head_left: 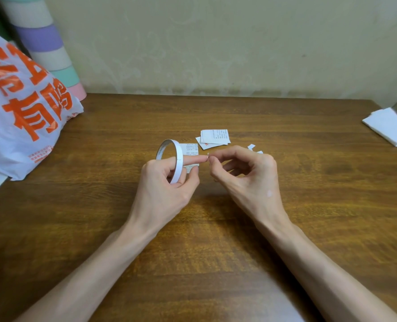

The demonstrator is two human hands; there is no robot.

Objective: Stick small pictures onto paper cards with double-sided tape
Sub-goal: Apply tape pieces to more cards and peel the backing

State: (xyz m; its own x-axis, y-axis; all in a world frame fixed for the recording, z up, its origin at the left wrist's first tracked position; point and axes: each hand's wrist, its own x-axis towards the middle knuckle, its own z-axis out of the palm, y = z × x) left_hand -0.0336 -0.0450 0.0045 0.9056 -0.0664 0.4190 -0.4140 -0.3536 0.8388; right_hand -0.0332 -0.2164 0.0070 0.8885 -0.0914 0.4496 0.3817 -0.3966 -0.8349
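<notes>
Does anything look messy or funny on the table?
Only a little. The pile of cards is fanned out crooked, not squared up, and small white scraps lie loose just behind the right hand. Nothing looks spilled or broken.

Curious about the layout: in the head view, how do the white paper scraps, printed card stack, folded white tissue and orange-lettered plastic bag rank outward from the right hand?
From the right hand:
1. White paper scraps, just beyond.
2. Printed card stack, back-left.
3. Folded white tissue, far right.
4. Orange-lettered plastic bag, far left.
</notes>
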